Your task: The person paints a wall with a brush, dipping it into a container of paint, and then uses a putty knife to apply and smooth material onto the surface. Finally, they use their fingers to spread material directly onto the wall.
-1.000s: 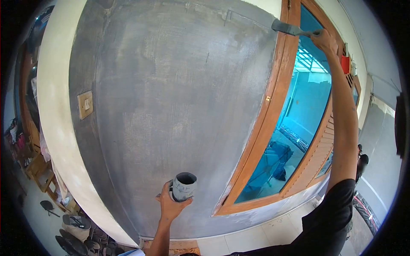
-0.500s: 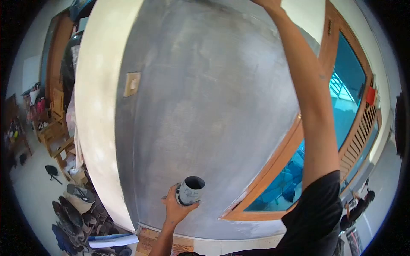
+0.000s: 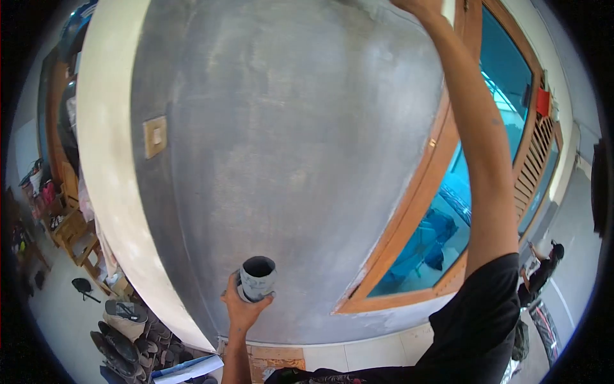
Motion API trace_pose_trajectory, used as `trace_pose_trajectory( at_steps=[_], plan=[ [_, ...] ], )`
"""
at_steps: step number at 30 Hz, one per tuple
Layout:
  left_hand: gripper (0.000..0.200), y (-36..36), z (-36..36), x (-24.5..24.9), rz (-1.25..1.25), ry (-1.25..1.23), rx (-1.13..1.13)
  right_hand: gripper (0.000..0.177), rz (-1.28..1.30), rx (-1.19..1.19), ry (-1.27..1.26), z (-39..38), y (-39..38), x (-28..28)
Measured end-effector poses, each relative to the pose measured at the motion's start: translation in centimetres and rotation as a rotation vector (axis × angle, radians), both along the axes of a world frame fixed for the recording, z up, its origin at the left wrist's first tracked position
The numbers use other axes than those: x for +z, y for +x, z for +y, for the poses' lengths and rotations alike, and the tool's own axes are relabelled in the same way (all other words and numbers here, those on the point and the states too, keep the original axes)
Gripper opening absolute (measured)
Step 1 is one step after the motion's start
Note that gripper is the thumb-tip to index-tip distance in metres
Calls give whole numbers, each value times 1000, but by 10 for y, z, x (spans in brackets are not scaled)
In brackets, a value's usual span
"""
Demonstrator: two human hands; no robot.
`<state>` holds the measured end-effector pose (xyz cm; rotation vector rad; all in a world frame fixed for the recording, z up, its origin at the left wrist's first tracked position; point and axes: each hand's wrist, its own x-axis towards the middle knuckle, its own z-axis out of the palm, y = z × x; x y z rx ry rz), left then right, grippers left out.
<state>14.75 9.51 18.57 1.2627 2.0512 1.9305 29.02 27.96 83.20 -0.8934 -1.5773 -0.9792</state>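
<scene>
A grey-smeared cup (image 3: 258,287), dark inside, is in my left hand (image 3: 246,306), whose fingers wrap round its lower part. The cup is upright in front of the lower wall, its mouth facing up. My right arm stretches up to the top edge of the view, where my right hand (image 3: 419,6) is partly cut off. Its visible fingers look closed near the wall; what they hold is out of sight. Before me stands a wall (image 3: 275,160) coated in uneven, streaky grey.
A light switch (image 3: 155,137) sits on the wall's left side. To the right is a wooden-framed window (image 3: 409,256) with blue glass. Several shoes (image 3: 118,349) and a white-blue sheet (image 3: 188,370) lie at lower left. Another person (image 3: 543,275) is at far right.
The view has shifted right and tilted upward slightly, so the switch and wall edge appear further left. My left hand still holds the cup; my right hand remains raised at the top.
</scene>
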Motion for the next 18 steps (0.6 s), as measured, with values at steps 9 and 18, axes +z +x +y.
trace_pose_trajectory(
  at_steps=[9,18],
  plan=[
    [75,13,44,-5,-24,161,-229,54,39,-416,47,81,246,10],
    [87,31,42,0,-160,137,-287,48,-16,-256,124,12,228,24]
  ],
)
